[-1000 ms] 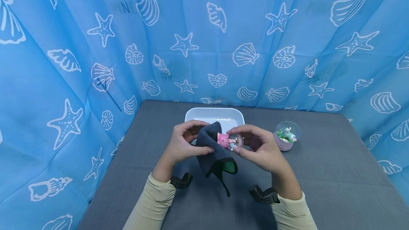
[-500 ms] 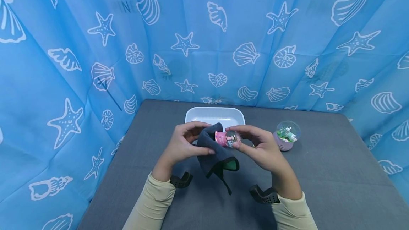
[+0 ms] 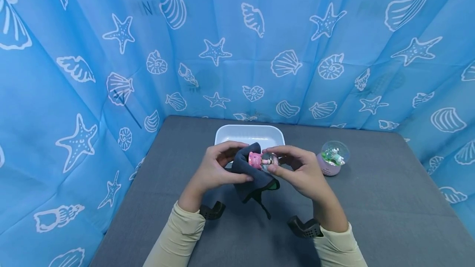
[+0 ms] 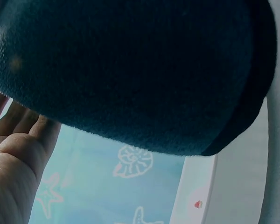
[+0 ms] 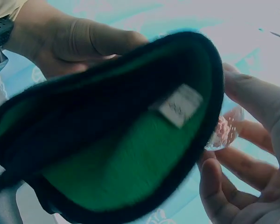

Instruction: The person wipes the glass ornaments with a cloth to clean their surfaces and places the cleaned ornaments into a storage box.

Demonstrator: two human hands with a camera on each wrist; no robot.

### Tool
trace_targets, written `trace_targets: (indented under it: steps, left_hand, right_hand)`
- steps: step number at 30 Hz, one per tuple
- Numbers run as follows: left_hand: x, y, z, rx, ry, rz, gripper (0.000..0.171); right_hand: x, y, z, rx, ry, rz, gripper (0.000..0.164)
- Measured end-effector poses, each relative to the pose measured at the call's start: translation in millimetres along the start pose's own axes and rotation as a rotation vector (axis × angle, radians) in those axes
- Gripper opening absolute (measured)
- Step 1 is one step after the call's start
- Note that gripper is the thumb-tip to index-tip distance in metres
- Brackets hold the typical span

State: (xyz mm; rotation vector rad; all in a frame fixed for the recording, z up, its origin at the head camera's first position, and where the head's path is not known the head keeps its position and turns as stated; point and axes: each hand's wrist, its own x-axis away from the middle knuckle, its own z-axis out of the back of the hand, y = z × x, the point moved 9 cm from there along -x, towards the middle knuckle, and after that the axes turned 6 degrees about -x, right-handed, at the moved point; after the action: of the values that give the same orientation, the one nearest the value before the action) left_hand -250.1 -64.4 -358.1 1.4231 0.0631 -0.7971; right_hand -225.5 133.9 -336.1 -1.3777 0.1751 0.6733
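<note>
In the head view my left hand [image 3: 213, 167] grips a dark blue-grey cloth mitt [image 3: 243, 186] with black edging, a cord and a green lining. My right hand [image 3: 302, 170] holds a small snow globe [image 3: 255, 160] by its clear dome, fingers and thumb on either side. Its pink base points left and presses against the cloth. The mitt [image 4: 130, 70] fills much of the left wrist view, above part of the left hand [image 4: 18, 158]. In the right wrist view, the mitt's open mouth [image 5: 130, 163] shows a white label and hides most of the globe [image 5: 225, 130].
Behind the hands stands a white tray [image 3: 259, 132], partly covered by them. A larger snow globe [image 3: 331, 158] with a pinkish base sits on the grey table [image 3: 386, 193] at the right. A blue shell-patterned curtain [image 3: 237, 69] hangs along the back and sides.
The small snow globe has shifted slightly left, with its base against the cloth. The mitt's lower edge has risen and turned, so less green lining shows. Both hands keep their hold.
</note>
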Motion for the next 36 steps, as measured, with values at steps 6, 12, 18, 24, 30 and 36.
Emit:
trace_targets:
  steps: [6, 12, 18, 24, 30, 36]
  left_hand:
    - [-1.0, -1.9, -0.8, -0.023, 0.026, 0.005, 0.068]
    - [-1.2, -0.6, -0.7, -0.02, 0.036, -0.011, 0.067]
    - [-0.4, -0.5, -1.3, -0.02, 0.038, -0.008, 0.065]
    - [0.3, -1.0, -2.0, -0.02, 0.048, -0.008, 0.065]
    - [0.2, -1.3, 1.5, -0.03, 0.079, -0.031, 0.063]
    - [2.0, -1.5, 11.5, -0.04, 0.133, -0.055, 0.06]
  right_hand:
    - [-2, 2, 3, -0.054, 0.034, 0.014, 0.036]
    - [-2, 9, 0, -0.038, 0.004, -0.037, 0.027]
    - [-2, 15, 0, -0.028, 0.012, -0.102, 0.023]
    - [-1, 17, 3, -0.019, 0.038, -0.125, 0.021]
    - [-2, 17, -1, -0.038, 0.02, -0.129, 0.024]
    - [-2, 12, -7, -0.049, -0.024, -0.094, 0.032]
